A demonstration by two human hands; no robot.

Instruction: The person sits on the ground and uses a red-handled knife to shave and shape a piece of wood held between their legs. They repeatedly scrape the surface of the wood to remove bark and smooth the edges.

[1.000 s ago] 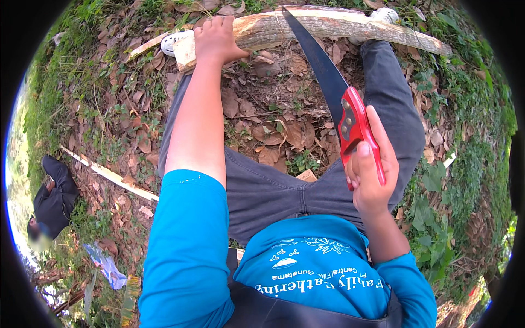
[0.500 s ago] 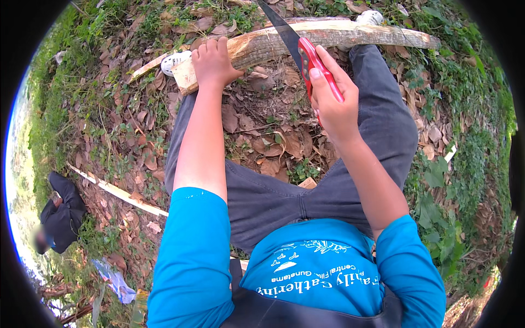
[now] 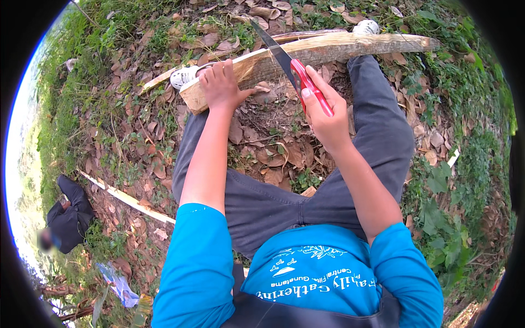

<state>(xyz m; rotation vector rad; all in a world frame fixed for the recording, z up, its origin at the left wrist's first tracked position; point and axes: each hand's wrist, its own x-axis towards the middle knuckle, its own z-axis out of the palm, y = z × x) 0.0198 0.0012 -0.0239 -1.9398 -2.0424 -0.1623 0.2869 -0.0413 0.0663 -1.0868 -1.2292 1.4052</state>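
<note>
A long split piece of wood [image 3: 350, 50], pale on its cut face and rough with bark on the side, lies across in front of my legs. My left hand [image 3: 221, 90] grips it close to its squared left end, fingers over the top and thumb apart on the near side. In my right hand [image 3: 329, 119] is a pruning saw [image 3: 297, 70] with a red handle and a dark tapering blade. The blade crosses the wood near its middle, tip pointing away to the left. Whether its teeth touch the wood, I cannot tell.
White shoes [image 3: 183, 78] are by the wood at both sides. Thinner wood strips [image 3: 156, 82] lie behind it, and a long pale strip [image 3: 128, 198] at left. Dry leaves and green plants cover the ground. Another person [image 3: 71, 218] in dark clothes is at far left, near a plastic bag [image 3: 119, 287].
The saw and my right hand have come nearer to me and slightly left. My left hand and the wood's left end appear lower and farther right; the whole view has shifted a little.
</note>
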